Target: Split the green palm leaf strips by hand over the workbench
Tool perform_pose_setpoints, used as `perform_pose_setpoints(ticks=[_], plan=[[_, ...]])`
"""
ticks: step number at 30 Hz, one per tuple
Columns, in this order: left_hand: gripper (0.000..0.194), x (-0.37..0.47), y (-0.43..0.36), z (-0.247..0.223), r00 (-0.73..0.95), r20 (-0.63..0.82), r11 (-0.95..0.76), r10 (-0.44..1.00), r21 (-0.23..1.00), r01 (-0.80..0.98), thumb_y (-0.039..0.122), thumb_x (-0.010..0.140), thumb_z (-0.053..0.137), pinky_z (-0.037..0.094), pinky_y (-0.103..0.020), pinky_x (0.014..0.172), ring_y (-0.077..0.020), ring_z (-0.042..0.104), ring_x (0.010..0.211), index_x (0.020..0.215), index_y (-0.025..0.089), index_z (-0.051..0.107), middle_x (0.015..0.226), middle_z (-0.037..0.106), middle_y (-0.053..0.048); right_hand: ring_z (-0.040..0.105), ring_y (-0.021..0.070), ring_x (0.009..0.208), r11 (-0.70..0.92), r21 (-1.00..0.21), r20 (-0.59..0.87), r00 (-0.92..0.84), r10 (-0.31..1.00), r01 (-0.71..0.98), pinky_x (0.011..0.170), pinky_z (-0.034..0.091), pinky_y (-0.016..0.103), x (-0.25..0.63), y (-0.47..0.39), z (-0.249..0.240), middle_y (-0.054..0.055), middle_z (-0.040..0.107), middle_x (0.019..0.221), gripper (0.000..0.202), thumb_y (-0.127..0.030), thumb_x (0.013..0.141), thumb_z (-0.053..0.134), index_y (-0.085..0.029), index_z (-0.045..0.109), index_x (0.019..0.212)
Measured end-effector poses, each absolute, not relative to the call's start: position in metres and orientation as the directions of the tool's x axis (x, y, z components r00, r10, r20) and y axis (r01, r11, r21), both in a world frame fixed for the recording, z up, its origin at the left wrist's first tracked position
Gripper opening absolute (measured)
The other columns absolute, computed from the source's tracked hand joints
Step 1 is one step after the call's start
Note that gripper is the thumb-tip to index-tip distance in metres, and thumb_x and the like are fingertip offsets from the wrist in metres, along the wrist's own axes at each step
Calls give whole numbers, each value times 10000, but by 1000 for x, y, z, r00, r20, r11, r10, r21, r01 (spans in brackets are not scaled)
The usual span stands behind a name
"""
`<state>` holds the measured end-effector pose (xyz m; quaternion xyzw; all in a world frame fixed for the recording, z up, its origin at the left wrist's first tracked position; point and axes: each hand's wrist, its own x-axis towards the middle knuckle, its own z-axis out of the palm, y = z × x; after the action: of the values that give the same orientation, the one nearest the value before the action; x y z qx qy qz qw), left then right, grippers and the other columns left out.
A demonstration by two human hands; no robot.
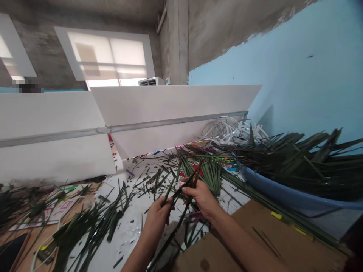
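Long dark green leaf strips (180, 219) cross between my two hands above the white tabletop. My left hand (159, 213) is closed round the strips on their left side. Just to the right and slightly higher, my right hand (200, 194) pinches them between thumb and fingers. One strip hangs down toward the bottom of the view, and thin ends stick up above my fingers. A fan of green leaves (212, 172) lies on the table behind my right hand.
A blue basin (278, 192) heaped with leaves stands at the right. Brown cardboard (249, 234) lies in front of it. Leaf bundles (96, 226) spread at lower left. White panels (170, 100) and coiled white strips (227, 130) are at the back.
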<state>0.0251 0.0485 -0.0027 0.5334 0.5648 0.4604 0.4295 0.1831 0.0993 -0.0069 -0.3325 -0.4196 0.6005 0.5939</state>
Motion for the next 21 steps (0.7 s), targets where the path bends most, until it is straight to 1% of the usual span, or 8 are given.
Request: perform_pose_setpoints(ticks=[5,9,13,15,18,21], plan=[[416,23,49,-1,-41,3,7,999,972,236,612,687,560,240,-237,410,-94,337,382,628,202,520,482,426,62,562,148,603,13,-875,63,-87,994,-483,575,440,259,184,98,-4,3,694,705,336,-205,533,797,-168,738,862],[345,21,49,0,9,14,-15,1000,967,254,530,695,600,251,-232,422,-89,351,397,676,191,541,509,430,70,585,151,637,42,-853,63,-24,998,-520,592,433,246,183,99,-2,17,712,724,277,-216,525,787,-155,755,793],[296,20,47,3,96,23,-46,995,970,240,464,707,633,256,-225,441,-84,340,427,687,190,523,508,401,85,574,140,626,43,-821,59,-9,998,-570,571,426,231,182,98,-1,11,704,705,260,-269,537,821,-158,755,763],[279,21,46,5,125,26,-53,992,974,219,432,693,652,261,-222,444,-80,332,437,691,191,513,519,400,89,572,137,615,31,-809,45,-10,999,-587,562,429,229,182,97,-1,14,701,695,284,-316,544,849,-153,748,753],[265,23,45,6,122,31,-54,992,982,183,409,682,655,277,-221,444,-78,334,443,694,195,499,535,402,91,564,139,577,-10,-820,15,-39,999,-573,533,429,239,183,96,1,7,688,671,358,-381,554,870,-155,743,801],[258,23,43,4,76,33,-47,997,979,196,403,689,644,288,-224,445,-84,357,437,682,204,480,519,405,91,570,143,553,-44,-874,11,-110,994,-483,510,419,245,183,93,0,5,687,671,379,-427,592,858,-162,723,826]])
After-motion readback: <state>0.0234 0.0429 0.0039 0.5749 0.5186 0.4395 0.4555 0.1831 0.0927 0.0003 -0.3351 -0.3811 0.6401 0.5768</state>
